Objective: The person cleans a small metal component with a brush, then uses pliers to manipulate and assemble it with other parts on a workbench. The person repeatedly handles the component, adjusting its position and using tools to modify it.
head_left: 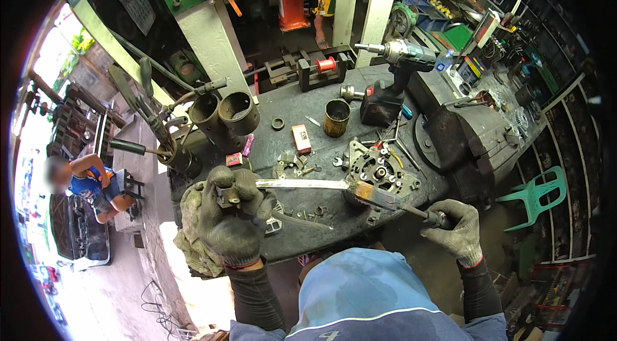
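Observation:
My left hand (232,209), in a grey-green work glove, is closed at the near left of the bench. A long, flat, silvery bar (302,183) sticks out from it to the right. A small metal part (227,197) shows among its fingers. My right hand (455,228), also gloved, grips the handle of what looks like a large soldering iron (373,194). That tool has a thick brown and grey block head on a thin rod. Its head meets or overlaps the bar's right end, beside a round alternator housing (381,170); contact I cannot tell.
Loose small parts (292,164), a red-and-white box (301,139) and a rusty can (337,117) stand on the dark bench (283,109). Behind are a cordless impact wrench (392,74) and, rightward, a bench vise (472,135). Metal cylinders (238,113) stand left; a green chair (536,196) is right.

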Action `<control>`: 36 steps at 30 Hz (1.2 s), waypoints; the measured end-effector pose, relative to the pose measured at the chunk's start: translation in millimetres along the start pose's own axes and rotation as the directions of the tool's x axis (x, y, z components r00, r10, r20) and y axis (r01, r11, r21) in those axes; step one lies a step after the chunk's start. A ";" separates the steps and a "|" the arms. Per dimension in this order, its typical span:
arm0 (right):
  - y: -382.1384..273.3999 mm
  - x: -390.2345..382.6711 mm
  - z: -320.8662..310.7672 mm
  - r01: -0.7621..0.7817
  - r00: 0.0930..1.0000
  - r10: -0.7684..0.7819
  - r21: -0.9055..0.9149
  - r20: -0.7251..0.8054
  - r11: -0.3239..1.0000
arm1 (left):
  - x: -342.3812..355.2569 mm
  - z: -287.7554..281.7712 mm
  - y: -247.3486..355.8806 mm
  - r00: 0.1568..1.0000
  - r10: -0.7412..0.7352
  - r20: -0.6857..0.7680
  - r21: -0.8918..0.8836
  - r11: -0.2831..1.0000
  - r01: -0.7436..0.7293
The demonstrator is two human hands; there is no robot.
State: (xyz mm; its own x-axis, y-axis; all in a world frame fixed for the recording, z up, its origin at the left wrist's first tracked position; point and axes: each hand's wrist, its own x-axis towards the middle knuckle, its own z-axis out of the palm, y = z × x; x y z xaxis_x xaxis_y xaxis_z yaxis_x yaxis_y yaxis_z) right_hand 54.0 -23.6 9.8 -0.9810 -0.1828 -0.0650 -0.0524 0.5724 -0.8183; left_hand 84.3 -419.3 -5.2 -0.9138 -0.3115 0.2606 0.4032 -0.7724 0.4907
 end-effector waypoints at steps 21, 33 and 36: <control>15.7 1.4 12.2 -0.007 1.000 0.005 0.059 0.021 0.998 | 10.3 -2.2 -3.1 0.992 -0.125 0.002 -0.312 0.942 0.120; 16.0 1.3 14.7 0.021 0.999 -0.023 0.073 0.024 0.997 | 11.2 -9.6 -0.8 0.994 -0.107 -0.021 -0.322 0.942 0.095; 15.7 0.9 14.3 0.018 1.000 -0.019 0.052 0.017 0.998 | 13.8 -8.1 4.0 0.997 -0.081 0.015 -0.200 0.976 0.083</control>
State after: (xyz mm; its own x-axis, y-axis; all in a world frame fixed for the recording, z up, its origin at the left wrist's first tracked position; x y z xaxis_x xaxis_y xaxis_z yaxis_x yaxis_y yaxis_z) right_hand 54.9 -26.3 -11.3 -0.9764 -0.2075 -0.0593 -0.0603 0.5263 -0.8482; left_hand 72.9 -431.1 -6.3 -0.9428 -0.2392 0.2324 0.3083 -0.8907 0.3340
